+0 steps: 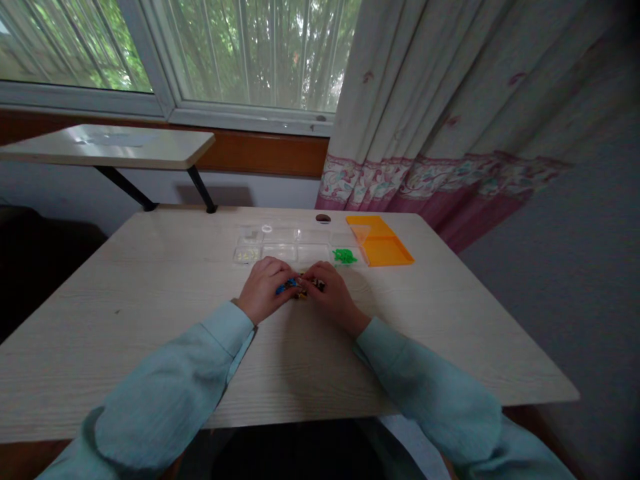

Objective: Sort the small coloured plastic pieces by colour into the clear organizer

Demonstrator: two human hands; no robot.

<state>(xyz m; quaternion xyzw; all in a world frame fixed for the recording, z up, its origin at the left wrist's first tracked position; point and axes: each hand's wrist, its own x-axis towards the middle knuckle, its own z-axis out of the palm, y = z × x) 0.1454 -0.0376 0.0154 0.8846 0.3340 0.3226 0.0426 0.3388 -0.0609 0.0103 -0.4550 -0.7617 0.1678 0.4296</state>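
A small pile of mixed little pieces (301,292), blue, yellow, dark and white, lies on the table between my hands. They are too small to name. My left hand (266,288) curves over the pile's left side, its fingers bent and drawn together beside some blue pieces (286,287). From the right, my right hand (331,293) reaches in with thumb and fingers pinched close to my left fingertips. Whatever sits in either pinch is hidden. Just beyond my hands is a clear divided tray (314,254), with small green pieces (345,256) in its front right compartment and pale pieces (247,255) in its front left one.
An orange plastic lid or tray (387,241) lies right of the clear tray, partly against it. Behind them is a round dark hole (323,218) in the pale wooden table (165,287). A raised shelf (150,150) on black legs stands back left. A curtain (385,133) hangs back right.
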